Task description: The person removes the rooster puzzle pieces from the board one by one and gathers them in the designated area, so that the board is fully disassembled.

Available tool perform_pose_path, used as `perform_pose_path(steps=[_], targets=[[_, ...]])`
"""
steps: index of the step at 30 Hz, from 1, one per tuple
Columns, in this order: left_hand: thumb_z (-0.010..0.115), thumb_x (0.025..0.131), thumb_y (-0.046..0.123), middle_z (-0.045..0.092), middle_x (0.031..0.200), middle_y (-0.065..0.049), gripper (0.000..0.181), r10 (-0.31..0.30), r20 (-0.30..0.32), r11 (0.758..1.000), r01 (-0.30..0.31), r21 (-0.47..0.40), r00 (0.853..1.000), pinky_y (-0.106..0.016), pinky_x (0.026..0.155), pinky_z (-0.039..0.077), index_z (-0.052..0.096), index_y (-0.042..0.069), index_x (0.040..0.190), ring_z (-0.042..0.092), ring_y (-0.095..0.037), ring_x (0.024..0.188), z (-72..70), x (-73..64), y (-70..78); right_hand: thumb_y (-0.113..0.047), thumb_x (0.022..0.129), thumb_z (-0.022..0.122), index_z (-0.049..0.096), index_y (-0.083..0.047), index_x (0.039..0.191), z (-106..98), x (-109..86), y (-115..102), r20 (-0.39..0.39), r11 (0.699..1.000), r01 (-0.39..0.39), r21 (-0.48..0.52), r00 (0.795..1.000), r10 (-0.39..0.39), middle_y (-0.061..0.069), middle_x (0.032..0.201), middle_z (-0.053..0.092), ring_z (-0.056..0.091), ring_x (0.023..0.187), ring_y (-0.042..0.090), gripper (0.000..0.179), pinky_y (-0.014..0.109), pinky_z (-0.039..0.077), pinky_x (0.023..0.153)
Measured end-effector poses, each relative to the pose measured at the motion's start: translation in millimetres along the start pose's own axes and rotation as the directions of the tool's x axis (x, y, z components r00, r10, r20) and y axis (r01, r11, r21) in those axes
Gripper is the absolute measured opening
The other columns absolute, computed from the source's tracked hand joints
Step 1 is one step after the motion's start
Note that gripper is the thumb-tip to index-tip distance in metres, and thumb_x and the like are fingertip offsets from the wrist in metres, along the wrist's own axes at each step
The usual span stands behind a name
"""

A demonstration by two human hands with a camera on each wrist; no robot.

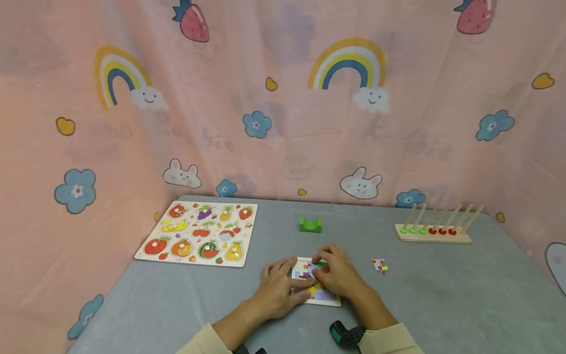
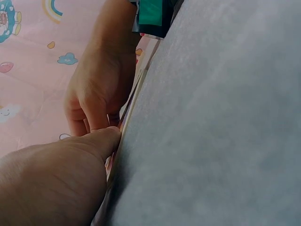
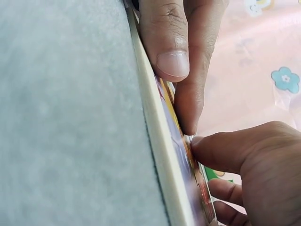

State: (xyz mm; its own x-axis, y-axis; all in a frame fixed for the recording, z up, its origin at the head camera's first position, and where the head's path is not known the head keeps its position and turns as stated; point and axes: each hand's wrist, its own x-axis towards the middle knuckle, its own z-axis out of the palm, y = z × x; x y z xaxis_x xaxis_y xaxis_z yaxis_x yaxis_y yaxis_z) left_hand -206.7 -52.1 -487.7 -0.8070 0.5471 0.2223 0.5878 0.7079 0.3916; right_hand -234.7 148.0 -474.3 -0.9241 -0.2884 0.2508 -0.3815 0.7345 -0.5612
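Observation:
A small jigsaw puzzle (image 1: pixel 325 295) in a pale wooden frame lies on the table between the two hands, its picture in purple, yellow, red and green. The left hand (image 1: pixel 277 290) rests over its left side, index finger and thumb stretched across the picture. From the upper right, the right hand (image 1: pixel 338 273) reaches onto the puzzle. In the right wrist view, the right thumb (image 3: pixel 216 148) touches the picture close to the left index fingertip, with the other right fingers bent at the far edge. A loose puzzle piece (image 1: pixel 380 266) lies to the right.
A fruit peg board (image 1: pixel 194 233) lies at the back left. Behind the puzzle stands a green curved block (image 1: pixel 310 224). A wooden rack of pegs (image 1: pixel 433 233) with green and red beads is at the back right. A pink patterned curtain (image 1: pixel 283 157) hangs behind the grey table.

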Motion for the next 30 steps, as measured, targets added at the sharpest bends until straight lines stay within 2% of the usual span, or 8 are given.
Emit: perform_pose_path(steps=[8,15,22,27,30], targets=[[0.062,0.092,0.044,0.039,0.147,-0.013,0.031,0.0,0.005,1.0,0.0,-0.008,1.0,-0.064,0.097,0.022,0.068,0.038,0.121,0.034,-0.031,0.131,-0.5,-0.3,0.6,-0.015,0.081,0.075,0.069,-0.016,0.088,0.0,-1.2,-2.0,0.001,1.0,0.008,-0.03,1.0,-0.008,0.004,0.108,0.056,0.047,0.107,0.032,0.009,0.054,0.036,0.091],[0.062,0.092,0.045,0.039,0.147,-0.013,0.031,0.002,0.004,1.0,-0.002,-0.003,1.0,-0.063,0.097,0.022,0.068,0.038,0.121,0.034,-0.031,0.131,-0.9,-0.7,0.5,-0.015,0.077,0.076,0.067,-0.016,0.086,0.9,-0.7,0.2,-0.03,0.997,0.048,-0.055,0.998,-0.05,0.003,0.104,0.055,0.047,0.1,0.029,0.012,0.052,0.037,0.085],[0.062,0.092,0.044,0.04,0.147,-0.013,0.031,0.007,0.0,1.0,-0.007,-0.002,1.0,-0.064,0.097,0.022,0.068,0.038,0.121,0.035,-0.031,0.131,-0.9,-0.4,0.7,-0.015,0.077,0.077,0.068,-0.015,0.09,1.9,-0.5,0.8,-0.049,0.997,0.058,-0.05,0.997,-0.06,0.0,0.101,0.059,0.048,0.097,0.026,0.016,0.051,0.036,0.086],[0.062,0.092,0.044,0.04,0.146,-0.014,0.031,0.006,-0.001,1.0,-0.006,0.013,1.0,-0.064,0.097,0.023,0.068,0.038,0.121,0.035,-0.031,0.131,-0.9,0.1,0.1,-0.011,0.075,0.076,0.071,-0.01,0.099,3.8,-1.0,2.5,-0.067,0.992,0.114,-0.054,0.991,-0.117,-0.002,0.097,0.061,0.05,0.092,0.022,0.024,0.05,0.036,0.083],[0.062,0.092,0.043,0.04,0.146,-0.014,0.031,0.006,0.001,1.0,-0.006,0.008,1.0,-0.064,0.097,0.022,0.068,0.038,0.121,0.035,-0.032,0.131,-1.0,0.1,0.1,-0.002,0.074,0.069,0.072,-0.008,0.1,5.0,-0.9,4.1,-0.083,0.987,0.154,-0.055,0.984,-0.158,-0.003,0.094,0.06,0.049,0.087,0.02,0.027,0.049,0.037,0.079]])
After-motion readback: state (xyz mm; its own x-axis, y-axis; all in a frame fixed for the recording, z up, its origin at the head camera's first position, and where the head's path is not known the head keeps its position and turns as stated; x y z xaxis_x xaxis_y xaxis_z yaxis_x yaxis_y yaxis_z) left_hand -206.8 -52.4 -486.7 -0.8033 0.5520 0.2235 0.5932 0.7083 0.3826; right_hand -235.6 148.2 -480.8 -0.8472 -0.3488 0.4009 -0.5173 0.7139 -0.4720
